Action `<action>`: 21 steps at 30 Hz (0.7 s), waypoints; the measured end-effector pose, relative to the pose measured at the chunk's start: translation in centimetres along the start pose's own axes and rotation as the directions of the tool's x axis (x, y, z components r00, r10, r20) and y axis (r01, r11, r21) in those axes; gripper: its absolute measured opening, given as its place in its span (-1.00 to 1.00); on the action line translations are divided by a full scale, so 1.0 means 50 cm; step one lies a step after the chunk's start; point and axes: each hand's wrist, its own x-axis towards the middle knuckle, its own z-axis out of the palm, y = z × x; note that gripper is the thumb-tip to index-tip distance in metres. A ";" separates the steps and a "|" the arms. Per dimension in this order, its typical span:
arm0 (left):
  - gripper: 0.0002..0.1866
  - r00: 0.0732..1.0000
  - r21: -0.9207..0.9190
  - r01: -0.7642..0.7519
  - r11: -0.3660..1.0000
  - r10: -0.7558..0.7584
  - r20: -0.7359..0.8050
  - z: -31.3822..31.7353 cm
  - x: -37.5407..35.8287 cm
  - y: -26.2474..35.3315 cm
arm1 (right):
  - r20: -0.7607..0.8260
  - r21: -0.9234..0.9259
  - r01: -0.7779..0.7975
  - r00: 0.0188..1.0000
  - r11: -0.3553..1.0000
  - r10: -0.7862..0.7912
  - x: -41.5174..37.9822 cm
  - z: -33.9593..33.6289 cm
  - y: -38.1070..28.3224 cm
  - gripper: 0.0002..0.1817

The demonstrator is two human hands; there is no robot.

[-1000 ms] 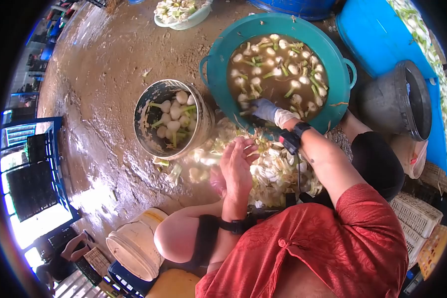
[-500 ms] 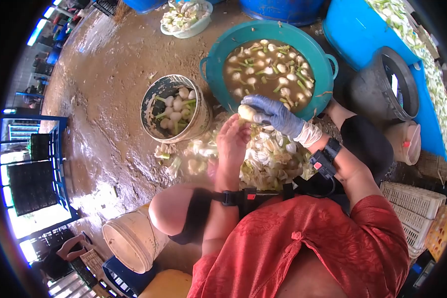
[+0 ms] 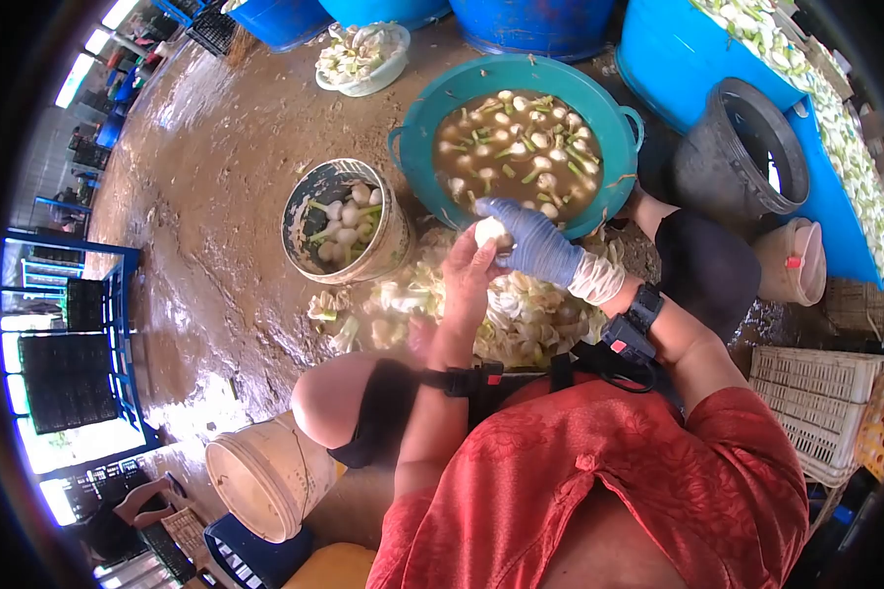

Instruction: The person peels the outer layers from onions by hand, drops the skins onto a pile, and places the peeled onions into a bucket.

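Fingers of the gloved right hand [image 3: 542, 243] curled, nearly closed, on pale bulb [image 3: 490, 233]; bare left hand's [image 3: 468, 270] bent against its other side. Bulb between the hands, both touching, on the wearer's side of green tub [image 3: 416, 167]. Long axis unclear: ends covered; left fingertips partly hidden

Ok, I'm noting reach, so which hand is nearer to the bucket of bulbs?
The left. The bare left hand is to the right of the bucket, not touching it; the gloved right hand is farther right, beyond the left one, near the green tub.
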 end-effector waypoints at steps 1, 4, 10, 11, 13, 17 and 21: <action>-0.66 1.000 -0.001 0.003 1.000 -0.003 0.001 -0.008 0.003 -0.006 | 0.041 0.080 0.051 0.998 0.995 -0.055 -0.006 0.003 0.003 -0.23; -0.63 0.998 -0.046 -0.019 0.999 0.017 -0.054 -0.025 0.009 -0.004 | 0.065 0.315 -0.056 0.997 0.947 0.037 -0.018 -0.003 0.011 -0.31; -0.60 0.982 0.328 -0.089 0.941 0.139 -0.131 -0.013 0.005 -0.016 | -0.086 0.025 -0.144 0.986 0.989 0.146 -0.025 -0.006 0.018 -0.71; -0.60 0.982 0.328 -0.085 0.941 0.135 -0.132 -0.014 0.005 -0.017 | -0.077 -0.093 -0.169 0.984 0.981 0.162 -0.025 -0.007 0.017 -0.77; -0.58 0.978 0.578 -0.020 0.816 0.135 -0.157 -0.014 0.006 -0.017 | -0.070 -0.209 -0.192 0.981 0.959 0.181 -0.024 -0.005 0.016 -0.81; -0.56 0.953 0.630 -0.142 0.763 0.278 -0.123 -0.022 0.008 -0.044 | -0.077 -0.343 -0.233 0.973 0.910 0.220 -0.023 0.002 0.016 -0.86; -0.57 0.978 0.530 -0.004 0.848 0.115 -0.176 -0.013 0.004 -0.032 | -0.135 -0.259 -0.260 0.964 0.930 0.231 -0.025 0.011 0.040 -0.88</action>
